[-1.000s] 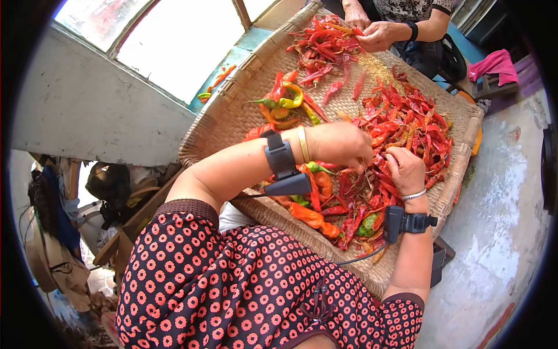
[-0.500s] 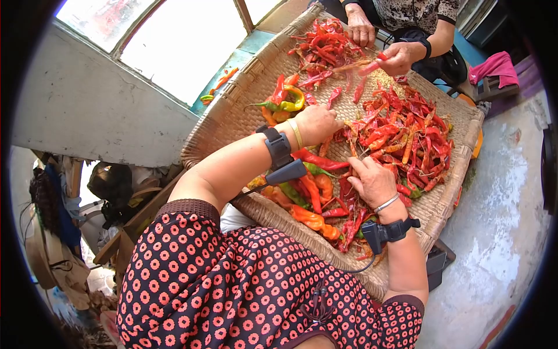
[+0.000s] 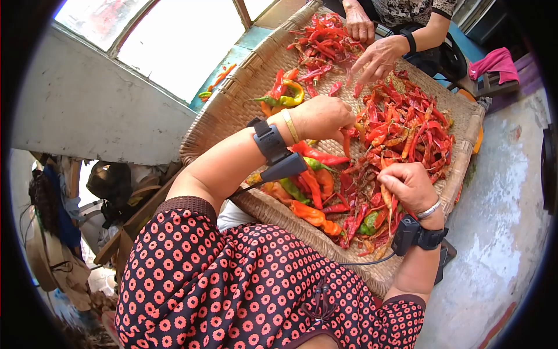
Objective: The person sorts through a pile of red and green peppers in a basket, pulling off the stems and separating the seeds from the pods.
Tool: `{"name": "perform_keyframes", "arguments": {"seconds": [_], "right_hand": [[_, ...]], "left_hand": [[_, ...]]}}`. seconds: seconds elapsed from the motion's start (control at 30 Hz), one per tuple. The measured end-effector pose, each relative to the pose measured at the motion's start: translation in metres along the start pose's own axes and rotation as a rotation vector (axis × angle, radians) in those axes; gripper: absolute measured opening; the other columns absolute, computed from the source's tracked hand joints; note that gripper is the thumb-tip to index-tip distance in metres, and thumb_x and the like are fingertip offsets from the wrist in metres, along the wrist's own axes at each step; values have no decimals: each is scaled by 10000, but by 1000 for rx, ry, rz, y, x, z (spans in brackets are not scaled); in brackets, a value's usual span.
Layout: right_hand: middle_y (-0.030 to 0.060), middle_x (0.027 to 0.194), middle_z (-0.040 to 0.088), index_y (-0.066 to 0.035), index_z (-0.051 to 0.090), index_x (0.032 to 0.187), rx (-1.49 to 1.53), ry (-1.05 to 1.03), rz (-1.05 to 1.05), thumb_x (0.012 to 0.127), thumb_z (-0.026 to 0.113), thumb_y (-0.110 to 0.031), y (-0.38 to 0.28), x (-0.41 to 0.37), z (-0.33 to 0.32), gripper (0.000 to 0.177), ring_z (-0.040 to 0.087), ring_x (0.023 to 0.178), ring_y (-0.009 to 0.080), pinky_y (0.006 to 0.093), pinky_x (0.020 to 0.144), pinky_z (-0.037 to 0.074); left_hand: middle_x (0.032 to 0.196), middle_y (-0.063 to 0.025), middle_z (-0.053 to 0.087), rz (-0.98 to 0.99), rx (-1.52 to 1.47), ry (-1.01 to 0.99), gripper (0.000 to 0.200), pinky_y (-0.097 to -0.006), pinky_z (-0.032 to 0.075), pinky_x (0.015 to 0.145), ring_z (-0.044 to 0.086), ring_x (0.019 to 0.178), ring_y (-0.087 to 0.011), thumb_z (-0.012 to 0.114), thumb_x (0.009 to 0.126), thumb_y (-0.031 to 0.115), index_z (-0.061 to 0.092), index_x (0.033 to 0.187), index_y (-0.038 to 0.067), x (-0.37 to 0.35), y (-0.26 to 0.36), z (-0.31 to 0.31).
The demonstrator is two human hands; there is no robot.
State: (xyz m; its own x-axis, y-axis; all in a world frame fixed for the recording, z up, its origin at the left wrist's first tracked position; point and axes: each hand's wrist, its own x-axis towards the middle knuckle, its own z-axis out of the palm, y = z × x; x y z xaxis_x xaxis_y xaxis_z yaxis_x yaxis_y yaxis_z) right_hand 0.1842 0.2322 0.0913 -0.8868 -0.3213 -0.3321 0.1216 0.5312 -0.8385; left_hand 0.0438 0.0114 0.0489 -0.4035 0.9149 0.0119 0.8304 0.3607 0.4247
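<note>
A large woven tray (image 3: 218, 131) holds red, orange and green peppers. My left hand (image 3: 327, 118) is over its middle, fingers pinched round a red pepper (image 3: 346, 143). To the right, my right hand (image 3: 408, 185) has its fingers curled together at an orange pepper (image 3: 386, 196) that hangs below the fingertips. A big heap of dried red peppers (image 3: 415, 128) lies beyond both hands. Fresh peppers, among them an orange one (image 3: 314, 218) and a green one (image 3: 368, 223), lie close to the near edge.
A co-worker across the tray has one hand (image 3: 379, 58) spread over the peppers and another (image 3: 360, 26) by a smaller red heap (image 3: 325, 42). Some peppers rest on the windowsill (image 3: 232, 56) at the left. A pink cloth (image 3: 495, 66) hangs over a stool.
My right hand has moved right and now has an orange pepper at its fingers. My left hand has shifted slightly right. The co-worker's nearer hand has opened and moved left.
</note>
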Motion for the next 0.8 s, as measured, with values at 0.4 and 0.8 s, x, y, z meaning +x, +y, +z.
{"name": "perform_keyframes", "arguments": {"seconds": [0.4,0.8], "right_hand": [[156,893,645,-39,640,926,-652,185,35,737,639,-166,27,15,9,227,612,839,324,394,745,482],[129,813,639,-71,621,913,-659,416,-97,764,637,-179,45,21,5,185,617,761,310,390,654,488]], "left_hand": [[959,-123,554,-197,97,57,476,-396,471,786,536,951,-311,723,668,236,522,1060,55,2,-12,43],[810,-112,593,-110,25,36,249,-406,492,676,604,774,-296,630,703,186,588,915,61,7,3,42]]}}
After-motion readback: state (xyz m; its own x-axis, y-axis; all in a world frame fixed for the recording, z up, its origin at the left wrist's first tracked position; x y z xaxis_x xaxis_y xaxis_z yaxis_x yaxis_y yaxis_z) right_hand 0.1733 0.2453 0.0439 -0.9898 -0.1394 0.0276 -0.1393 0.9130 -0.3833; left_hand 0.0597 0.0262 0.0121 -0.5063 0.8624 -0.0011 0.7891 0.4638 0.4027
